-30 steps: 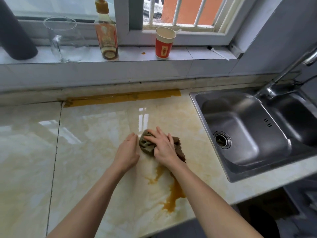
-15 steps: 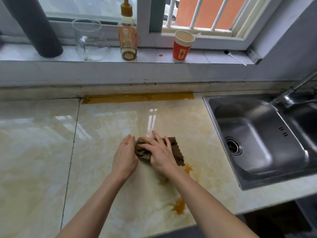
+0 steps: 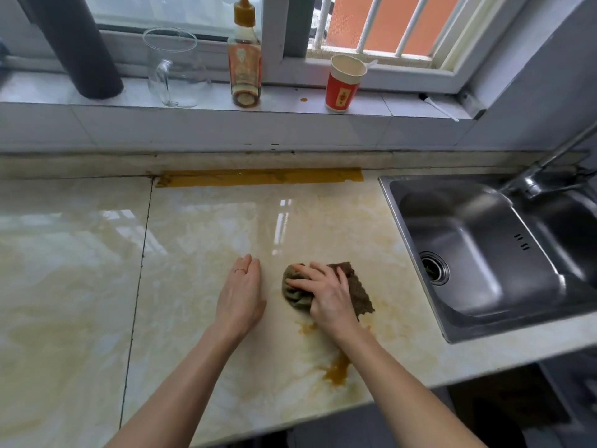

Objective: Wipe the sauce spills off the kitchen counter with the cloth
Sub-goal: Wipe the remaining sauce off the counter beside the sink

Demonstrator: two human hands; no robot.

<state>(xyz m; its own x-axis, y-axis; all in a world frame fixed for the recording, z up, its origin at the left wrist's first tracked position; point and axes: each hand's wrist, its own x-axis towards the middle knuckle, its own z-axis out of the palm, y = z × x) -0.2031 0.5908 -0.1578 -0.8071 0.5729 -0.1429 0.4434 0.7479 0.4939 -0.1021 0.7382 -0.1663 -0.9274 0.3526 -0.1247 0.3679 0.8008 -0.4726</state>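
A bunched brown-green cloth (image 3: pixel 357 291) lies on the glossy marble counter (image 3: pixel 200 240). My right hand (image 3: pixel 323 294) presses down on it with spread fingers laid over its left part. My left hand (image 3: pixel 242 294) rests flat on the counter to the left of the cloth, fingers straight, apart from it. An orange-brown sauce spill (image 3: pixel 337 371) sits near the counter's front edge, just below the cloth, partly hidden by my right forearm. Thin smears (image 3: pixel 307 328) run between it and the cloth. A long yellow-brown strip (image 3: pixel 258 177) lines the counter's back edge.
A steel sink (image 3: pixel 478 253) with a tap (image 3: pixel 529 179) is set into the counter at the right. On the windowsill stand a glass jug (image 3: pixel 174 69), a sauce bottle (image 3: pixel 244 59), a red paper cup (image 3: pixel 344 84) and a dark cylinder (image 3: pixel 80 43).
My right hand has slid the cloth to the right, away from my left hand, which has stayed flat on the counter. The spill looks smaller than a second ago. The camera has shifted.
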